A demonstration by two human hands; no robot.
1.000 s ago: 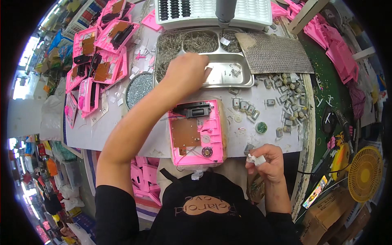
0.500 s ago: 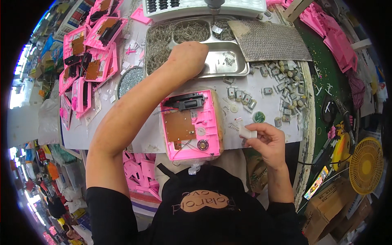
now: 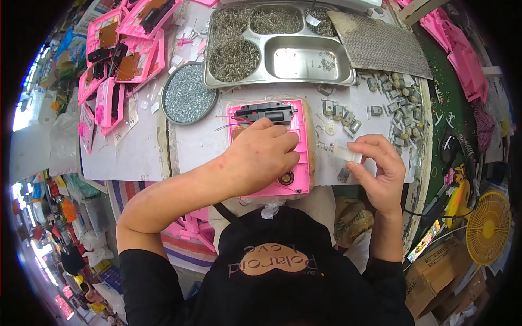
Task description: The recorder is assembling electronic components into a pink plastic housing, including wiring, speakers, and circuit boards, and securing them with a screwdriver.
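Observation:
My left hand [image 3: 262, 156] is closed over a pink plastic housing [image 3: 303, 173], its fingers curled down beside the housing's black mechanism [image 3: 265, 113]. Whatever those fingers pinch is hidden beneath them. To the right of the housing, my right hand [image 3: 384, 174] grips a small white plastic part [image 3: 348, 154] between thumb and fingers. Close to the part's left end is a tiny coiled piece [image 3: 325, 146], perhaps a spring; I cannot tell whether they touch. The housing rests on a wrapped pad [image 3: 315, 130] and also carries a round speaker-like disc [image 3: 286, 177], partly covered by my hand.
Beyond the housing stands a steel compartment tray [image 3: 263, 66] with heaps of small springs [image 3: 234, 58]. A round dish of screws [image 3: 190, 93] is left of it. Small motors [image 3: 403, 111] cluster at right, and pink housings [image 3: 111, 103] pile up at far left.
My left hand has come back from the steel tray to the pink housing. My right hand still holds the white part and has shifted slightly up and right in view. The whole view has shifted.

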